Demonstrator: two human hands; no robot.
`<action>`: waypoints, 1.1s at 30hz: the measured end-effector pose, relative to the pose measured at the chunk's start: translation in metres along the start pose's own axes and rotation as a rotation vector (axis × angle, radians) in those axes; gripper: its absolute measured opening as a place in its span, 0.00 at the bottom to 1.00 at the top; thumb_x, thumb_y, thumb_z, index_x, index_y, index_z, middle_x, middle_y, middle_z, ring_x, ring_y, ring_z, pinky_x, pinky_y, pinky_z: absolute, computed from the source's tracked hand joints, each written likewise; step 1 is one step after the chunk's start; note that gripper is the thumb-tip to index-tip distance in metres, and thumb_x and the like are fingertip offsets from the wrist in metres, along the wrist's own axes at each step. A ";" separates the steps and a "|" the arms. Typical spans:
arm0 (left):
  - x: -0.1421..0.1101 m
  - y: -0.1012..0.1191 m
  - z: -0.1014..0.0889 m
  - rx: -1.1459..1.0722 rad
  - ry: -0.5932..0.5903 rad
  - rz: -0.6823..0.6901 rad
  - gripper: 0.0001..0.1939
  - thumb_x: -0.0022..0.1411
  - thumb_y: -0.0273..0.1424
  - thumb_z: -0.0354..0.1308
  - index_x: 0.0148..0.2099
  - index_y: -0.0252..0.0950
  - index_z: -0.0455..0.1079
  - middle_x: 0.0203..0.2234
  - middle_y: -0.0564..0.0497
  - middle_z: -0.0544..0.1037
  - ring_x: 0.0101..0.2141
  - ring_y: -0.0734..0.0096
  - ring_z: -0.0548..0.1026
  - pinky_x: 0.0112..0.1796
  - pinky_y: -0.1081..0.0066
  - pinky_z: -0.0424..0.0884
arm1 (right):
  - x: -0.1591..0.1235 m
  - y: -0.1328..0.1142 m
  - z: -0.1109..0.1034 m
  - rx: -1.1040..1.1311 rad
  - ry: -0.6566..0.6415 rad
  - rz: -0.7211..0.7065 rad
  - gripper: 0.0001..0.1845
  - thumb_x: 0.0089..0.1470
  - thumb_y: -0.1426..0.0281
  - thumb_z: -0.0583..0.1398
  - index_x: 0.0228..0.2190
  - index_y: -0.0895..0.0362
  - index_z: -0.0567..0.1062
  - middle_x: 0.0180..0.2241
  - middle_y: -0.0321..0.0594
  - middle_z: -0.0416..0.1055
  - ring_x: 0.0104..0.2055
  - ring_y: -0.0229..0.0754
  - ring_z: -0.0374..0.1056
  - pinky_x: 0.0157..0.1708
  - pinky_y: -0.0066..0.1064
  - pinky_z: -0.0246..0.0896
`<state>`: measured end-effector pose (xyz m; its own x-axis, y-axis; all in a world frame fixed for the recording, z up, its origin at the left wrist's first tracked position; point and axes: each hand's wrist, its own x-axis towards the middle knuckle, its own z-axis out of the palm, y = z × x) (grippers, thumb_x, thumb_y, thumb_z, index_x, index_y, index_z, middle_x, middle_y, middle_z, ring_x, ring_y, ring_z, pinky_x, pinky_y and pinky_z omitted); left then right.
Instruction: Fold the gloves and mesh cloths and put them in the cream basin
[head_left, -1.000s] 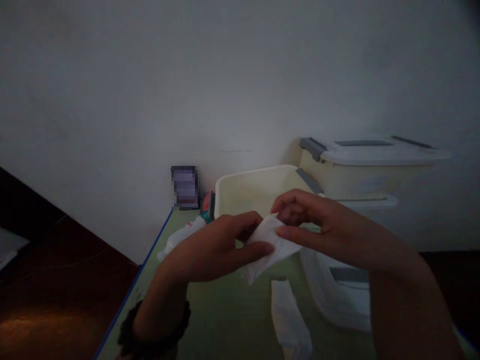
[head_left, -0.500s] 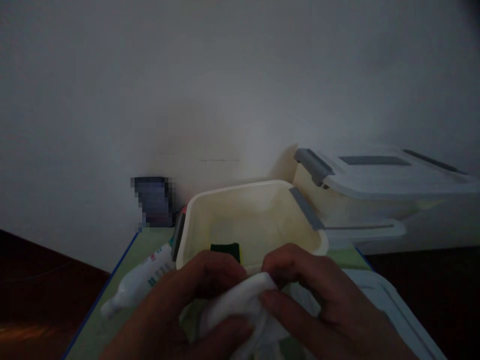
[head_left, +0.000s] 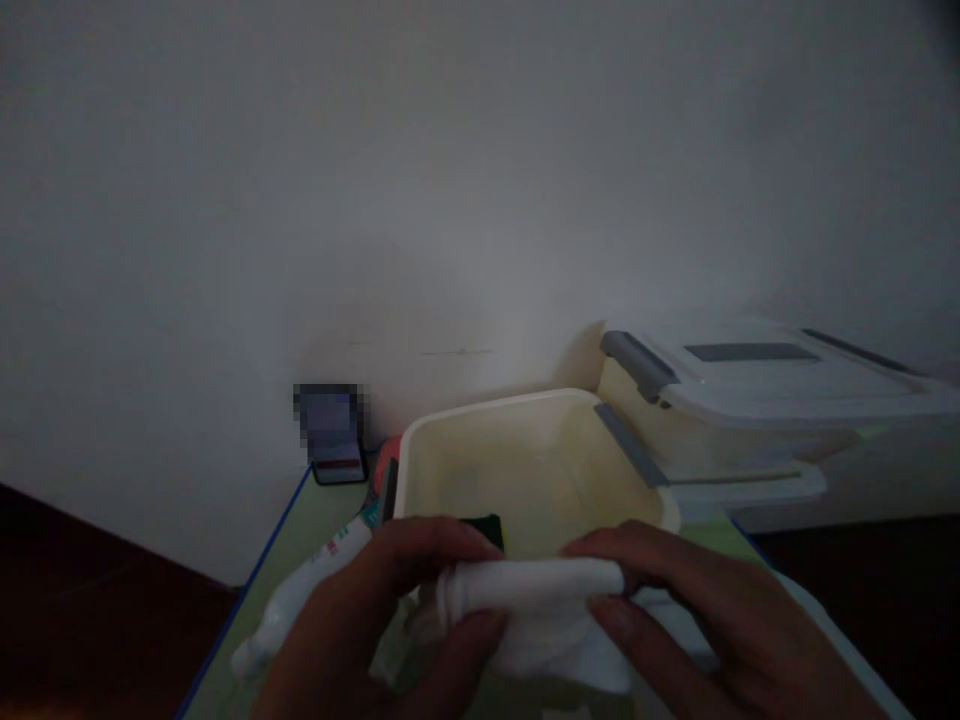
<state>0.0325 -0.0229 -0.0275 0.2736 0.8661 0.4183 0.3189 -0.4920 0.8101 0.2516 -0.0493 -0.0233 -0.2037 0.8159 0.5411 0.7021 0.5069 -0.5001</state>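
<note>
Both my hands hold a white cloth (head_left: 540, 585) in front of the basin. Its upper edge is rolled or folded over into a tube, and the lower part hangs loosely. My left hand (head_left: 390, 620) pinches the left end between thumb and fingers, where a narrow band shows. At the right end, my right hand (head_left: 690, 610) grips the cloth with thumb and forefinger. Just beyond stands a cream basin (head_left: 510, 402) with grey handles. Inside it, partly hidden by my left hand, is a dark green and yellow sponge (head_left: 489, 532).
A white bottle (head_left: 300, 580) lies on the green table (head_left: 322, 510) to the left. A phone (head_left: 339, 465) leans against the wall behind it, beside something red (head_left: 387, 460). At the right stands a lidded storage box (head_left: 750, 385). A pale panel (head_left: 817, 610) lies partly behind my right hand.
The cloth has gone from a bunched bundle to a level roll stretched sideways. My right hand has moved right, away from the left. The view has tilted up slightly.
</note>
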 end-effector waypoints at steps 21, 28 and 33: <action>0.002 0.010 0.022 -0.221 -0.292 -0.074 0.11 0.57 0.34 0.61 0.40 0.36 0.66 0.31 0.54 0.71 0.30 0.77 0.69 0.29 0.77 0.65 | -0.002 -0.012 -0.013 0.004 -0.156 -0.042 0.08 0.57 0.63 0.56 0.34 0.52 0.73 0.31 0.36 0.73 0.31 0.39 0.68 0.29 0.29 0.60; 0.004 0.005 0.018 -0.047 -0.264 0.016 0.10 0.58 0.36 0.59 0.37 0.34 0.66 0.29 0.54 0.70 0.30 0.76 0.66 0.29 0.76 0.63 | 0.006 -0.012 -0.009 0.123 -0.332 -0.032 0.08 0.58 0.65 0.56 0.37 0.54 0.73 0.31 0.32 0.72 0.31 0.34 0.65 0.31 0.25 0.57; 0.004 0.006 0.012 -0.111 -0.386 -0.002 0.10 0.59 0.36 0.58 0.38 0.35 0.66 0.29 0.54 0.72 0.31 0.76 0.69 0.31 0.75 0.65 | 0.004 -0.013 -0.011 0.145 -0.341 -0.063 0.07 0.57 0.67 0.57 0.37 0.53 0.73 0.29 0.29 0.71 0.28 0.31 0.63 0.29 0.23 0.56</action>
<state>0.0464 -0.0233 -0.0255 0.6010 0.7597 0.2486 0.2256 -0.4596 0.8590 0.2494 -0.0563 -0.0072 -0.4763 0.8152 0.3297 0.5817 0.5732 -0.5770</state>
